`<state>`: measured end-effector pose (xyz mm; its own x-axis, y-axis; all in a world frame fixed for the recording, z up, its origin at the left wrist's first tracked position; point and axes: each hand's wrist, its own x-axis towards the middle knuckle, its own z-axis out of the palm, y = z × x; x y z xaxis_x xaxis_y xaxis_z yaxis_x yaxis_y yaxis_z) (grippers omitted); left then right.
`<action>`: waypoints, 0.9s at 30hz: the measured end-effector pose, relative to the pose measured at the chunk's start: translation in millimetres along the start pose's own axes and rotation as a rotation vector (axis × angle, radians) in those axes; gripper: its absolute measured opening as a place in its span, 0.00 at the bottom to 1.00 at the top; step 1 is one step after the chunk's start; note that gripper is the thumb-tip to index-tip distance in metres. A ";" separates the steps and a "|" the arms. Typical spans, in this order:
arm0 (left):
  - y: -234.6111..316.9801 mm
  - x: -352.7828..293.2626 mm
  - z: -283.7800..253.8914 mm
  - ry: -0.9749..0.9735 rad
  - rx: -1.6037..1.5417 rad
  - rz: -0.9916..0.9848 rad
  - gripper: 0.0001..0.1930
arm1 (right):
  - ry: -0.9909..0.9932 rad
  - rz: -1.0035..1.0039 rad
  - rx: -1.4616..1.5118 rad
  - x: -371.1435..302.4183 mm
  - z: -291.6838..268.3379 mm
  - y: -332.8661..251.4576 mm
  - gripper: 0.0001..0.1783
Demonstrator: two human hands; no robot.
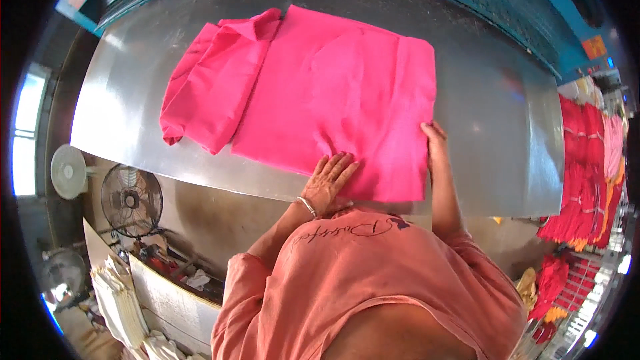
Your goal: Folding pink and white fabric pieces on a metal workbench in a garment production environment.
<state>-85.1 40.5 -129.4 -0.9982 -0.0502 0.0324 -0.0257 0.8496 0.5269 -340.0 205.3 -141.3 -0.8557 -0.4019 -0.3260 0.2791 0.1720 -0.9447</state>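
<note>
- Pink cloth (353, 87) is lying on metal tbl (497, 153), spreading fwd of L hand (331, 177) & to left of R hand (437, 141).
- L hand is resting palm-down on cloth's near edge, fingers slightly spread.
- R hand is touching cloth's R edge, approx. midway; can't tell if it's pinching.
- Bracelet (307, 207) is circling L wrist.

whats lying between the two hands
Part of the pink cloth, as the head view shows: the left hand rests on it, and the right hand is at its right edge.
</note>
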 end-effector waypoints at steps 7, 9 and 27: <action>-23.3 12.7 32.1 0.649 -0.712 -0.319 0.31 | -0.487 -0.313 0.193 5.3 166.5 -121.7 0.12; -37.2 10.8 50.1 0.952 -1.129 -0.496 0.18 | -0.744 -0.146 0.199 15.4 213.8 -114.8 0.21; -190.6 -86.1 -86.1 1.266 -0.594 -0.786 0.17 | -0.336 -1.131 -1.209 32.4 179.2 11.5 0.25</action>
<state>10.4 -162.3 -159.5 -0.0557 -0.9937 0.0971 -0.1620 0.1050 0.9812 -286.4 33.0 -169.1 -0.2109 -0.9290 0.3040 -0.9705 0.1617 -0.1790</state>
